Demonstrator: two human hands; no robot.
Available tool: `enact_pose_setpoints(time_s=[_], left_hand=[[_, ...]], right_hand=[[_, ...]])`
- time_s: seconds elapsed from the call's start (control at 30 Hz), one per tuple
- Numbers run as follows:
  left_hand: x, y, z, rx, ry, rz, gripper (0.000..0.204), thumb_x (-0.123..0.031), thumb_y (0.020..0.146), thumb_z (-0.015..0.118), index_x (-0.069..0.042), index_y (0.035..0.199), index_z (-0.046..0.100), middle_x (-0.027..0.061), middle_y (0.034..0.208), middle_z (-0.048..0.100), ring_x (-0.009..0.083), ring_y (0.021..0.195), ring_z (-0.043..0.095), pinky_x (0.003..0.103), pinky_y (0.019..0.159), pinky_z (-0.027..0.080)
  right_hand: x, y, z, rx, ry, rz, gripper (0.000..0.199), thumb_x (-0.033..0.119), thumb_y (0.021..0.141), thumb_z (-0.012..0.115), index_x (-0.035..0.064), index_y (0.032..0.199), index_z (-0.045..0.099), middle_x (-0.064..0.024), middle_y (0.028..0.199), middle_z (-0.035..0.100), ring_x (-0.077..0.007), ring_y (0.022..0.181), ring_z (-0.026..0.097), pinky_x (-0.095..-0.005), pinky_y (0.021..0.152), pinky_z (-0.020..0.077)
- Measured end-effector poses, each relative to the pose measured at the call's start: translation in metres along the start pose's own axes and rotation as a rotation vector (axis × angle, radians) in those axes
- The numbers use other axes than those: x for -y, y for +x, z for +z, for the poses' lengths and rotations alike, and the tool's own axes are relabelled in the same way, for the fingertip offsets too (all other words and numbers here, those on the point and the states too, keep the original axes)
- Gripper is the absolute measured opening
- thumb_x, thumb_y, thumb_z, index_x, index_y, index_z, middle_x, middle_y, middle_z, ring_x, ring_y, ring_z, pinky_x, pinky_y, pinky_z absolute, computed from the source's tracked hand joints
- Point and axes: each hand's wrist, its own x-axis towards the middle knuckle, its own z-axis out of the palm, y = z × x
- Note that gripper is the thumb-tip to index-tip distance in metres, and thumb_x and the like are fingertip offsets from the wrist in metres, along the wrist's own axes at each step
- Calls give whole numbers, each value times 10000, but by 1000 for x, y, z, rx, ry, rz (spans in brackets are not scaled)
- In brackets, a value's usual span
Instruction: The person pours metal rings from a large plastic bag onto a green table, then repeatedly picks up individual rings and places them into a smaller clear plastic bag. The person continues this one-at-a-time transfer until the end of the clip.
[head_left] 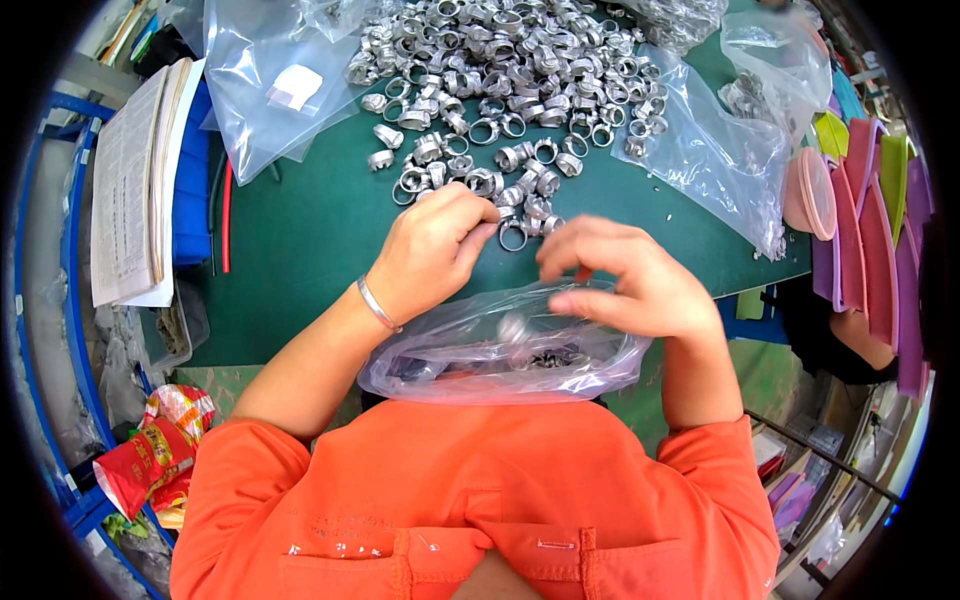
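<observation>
A big heap of silver metal rings [500, 65] lies on the green table, with loose ones trailing toward me. My left hand [432, 245] is closed, thumb against curled fingers, at the near end of the rings; what its fingertips pinch, if anything, is hidden. An open clear plastic bag [400, 372] lies at the table's near edge in front of my body, with some metal pieces [560, 358] inside. Over the bag's right side, my right hand [635, 280] has thumb and fingers apart, slightly blurred, and holds nothing I can see. A blurred silver piece [514, 329] shows at the bag's mouth.
Clear plastic bags lie at the back left [265, 110] and right [705, 150]. At left are a paper stack [135, 185], a blue bin [192, 180] and a red rod [227, 220]. Pink and purple trays [870, 230] stand at right. A red snack packet [150, 455] sits lower left.
</observation>
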Motion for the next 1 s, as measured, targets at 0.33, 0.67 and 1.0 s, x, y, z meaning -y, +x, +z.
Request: enact_pose_setpoints(time_s=[0.33,0.67,1.0], left_hand=[[-6,-11,17,70,121,36,269,0,744,712,-19,999,628,118,888,606,291,786,626,353,670,511],[-8,-27,8,96,-405,-541,228,-107,853,701,-7,1024,588,92,830,651,151,692,643,259,650,524],[-17,-43,-25,334,30,-288,136,-104,770,721,-4,815,640,98,655,601,214,572,598,332,560,494]], right_hand=[[-38,5,31,-262,-367,196,499,166,688,807,69,1109,555,-140,1049,540,-355,980,551,-420,816,475],[-48,9,57,-280,-582,125,407,305,762,764,59,1036,590,-176,1106,524,-362,939,600,-427,729,540],[20,-1,54,242,-256,-167,384,286,802,731,74,1080,572,-163,1154,507,-338,885,604,-412,738,519]])
